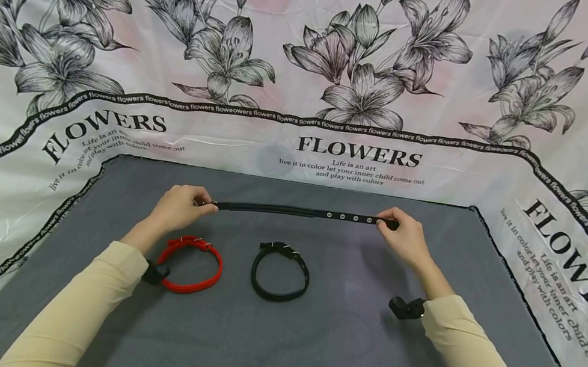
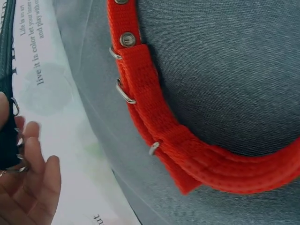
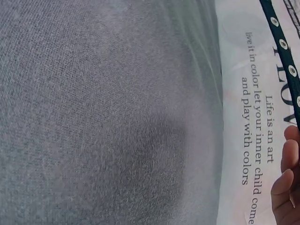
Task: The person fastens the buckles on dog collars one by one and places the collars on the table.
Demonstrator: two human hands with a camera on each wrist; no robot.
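Observation:
Stretched out straight between both hands is a black collar (image 1: 269,208), its metal eyelets toward the right end. My left hand (image 1: 180,208) pinches its buckle end; metal rings there show beside the fingers in the left wrist view. At the other end, my right hand (image 1: 405,235) pinches the eyelet tip between thumb and fingers. Below the left hand a red collar (image 1: 193,264) lies fastened in a loop, its buckle and rings large in the left wrist view. A second black collar (image 1: 281,271), also looped and buckled, lies right of the red one.
Grey cloth (image 1: 264,349) covers the table. Behind and at the sides hangs a white sheet (image 1: 244,141) printed with flowers and lettering. A dark wrist camera (image 1: 406,308) juts from the right sleeve, and another (image 1: 155,273) from the left sleeve beside the red collar.

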